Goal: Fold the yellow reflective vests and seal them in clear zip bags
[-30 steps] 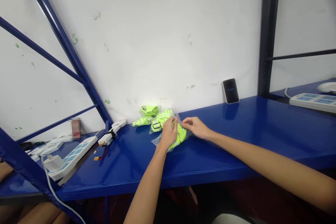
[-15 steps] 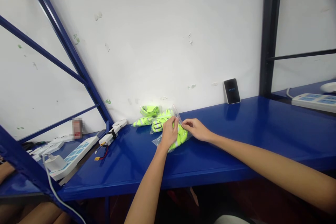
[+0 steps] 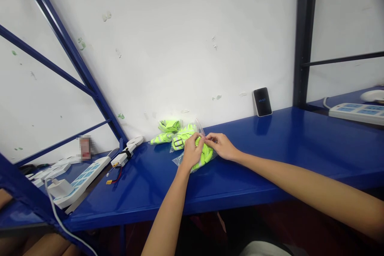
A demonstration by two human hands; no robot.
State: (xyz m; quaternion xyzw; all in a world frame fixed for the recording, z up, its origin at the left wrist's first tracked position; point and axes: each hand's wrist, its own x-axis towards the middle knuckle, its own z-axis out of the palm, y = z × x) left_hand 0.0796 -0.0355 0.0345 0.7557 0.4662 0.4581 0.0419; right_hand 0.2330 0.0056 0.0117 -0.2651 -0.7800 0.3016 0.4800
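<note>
A clear plastic bag [image 3: 204, 162] with a fluorescent yellow-green reflective item inside lies on the blue table before me. My left hand [image 3: 192, 151] pinches the bag's upper edge, its fingers closed. From the other side, my right hand [image 3: 223, 146] pinches the same edge, and the fingertips of both hands nearly meet. The hands hide part of the bag's top. Just behind is another bagged yellow-green item [image 3: 183, 137] with silver bands and a dark buckle. Farther back lie a folded yellow-green bundle [image 3: 169, 125] and a smaller one [image 3: 161, 139].
To the left are a small white fan [image 3: 135, 141], a white device with wires [image 3: 121, 158] and a power strip [image 3: 82, 182]. A dark-screened clock [image 3: 262, 102] leans by the wall. A blue frame post [image 3: 75, 58] slants at left; another person's arm shows at the left edge.
My right hand has moved left along the bag's edge, closing up to my left hand. The view has shifted slightly; the other bundles stay in place.
</note>
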